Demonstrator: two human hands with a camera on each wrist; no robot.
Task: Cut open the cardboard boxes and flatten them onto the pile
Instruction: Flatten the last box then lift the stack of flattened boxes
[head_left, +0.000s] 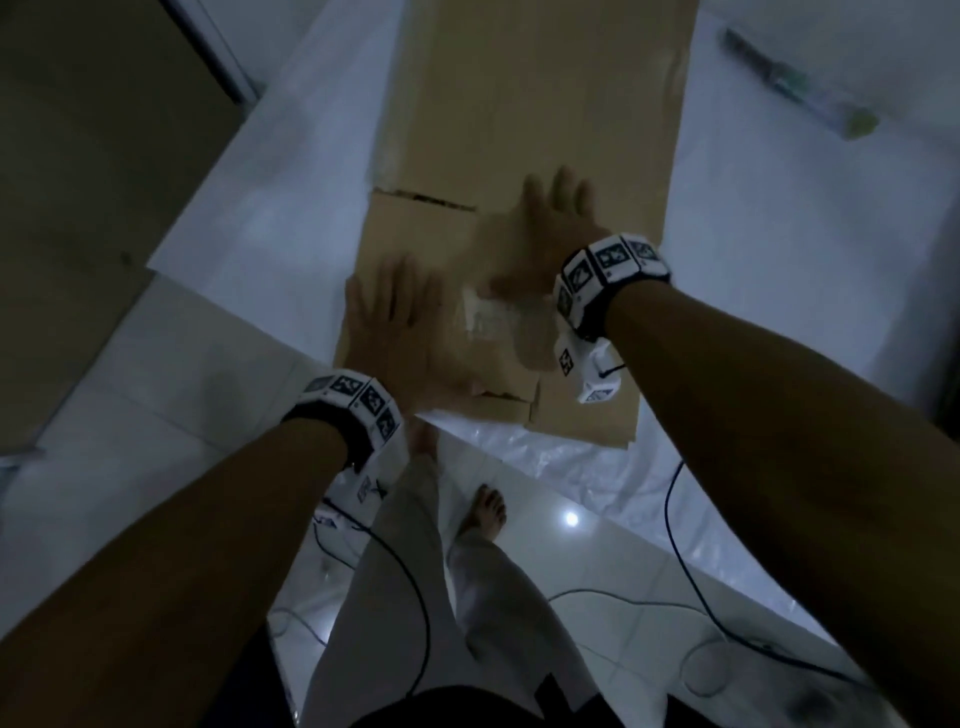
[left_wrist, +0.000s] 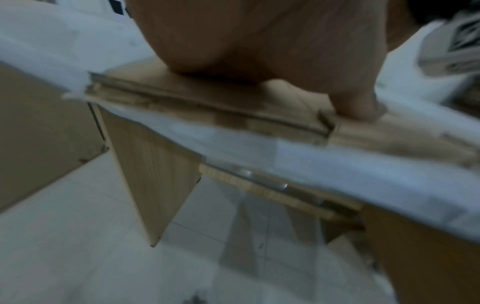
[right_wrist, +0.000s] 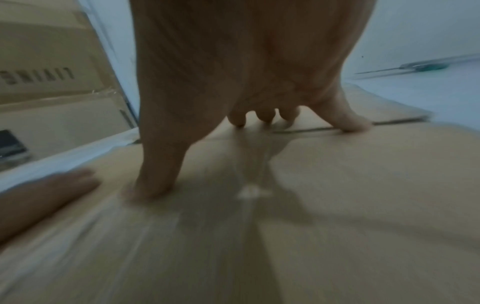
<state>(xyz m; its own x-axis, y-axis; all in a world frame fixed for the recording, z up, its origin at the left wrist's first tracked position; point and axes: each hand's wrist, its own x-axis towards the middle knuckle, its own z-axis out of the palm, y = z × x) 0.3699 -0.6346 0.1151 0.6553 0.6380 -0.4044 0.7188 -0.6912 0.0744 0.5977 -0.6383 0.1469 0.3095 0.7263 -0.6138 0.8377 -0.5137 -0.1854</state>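
- The flattened box (head_left: 519, 156) lay on the white-covered counter (head_left: 779, 234), its long axis running from 6 o'clock, at the near edge, to 12 o'clock.
- Both hands rested on its near end, so the cardboard lay directly under the palms and stretched on toward 12 o'clock beyond the fingertips.
- The left hand (head_left: 400, 332) sat at about 7 o'clock on the sheet, close to the near left corner; the right hand (head_left: 550, 234) was further in, at about 1 o'clock from the left.
- Left fingers (head_left: 387, 288) were straight and slightly spread, flat on the cardboard, holding nothing.
- Right fingers (right_wrist: 239, 120) were spread wide, tips and thumb pressing the board near a flap seam (right_wrist: 311, 129); nothing held.
- A green-handled tool (head_left: 795, 83), blurred, lay well apart at 2 o'clock; the right hand was nearer it.
- Judged: pressing flat was under way.
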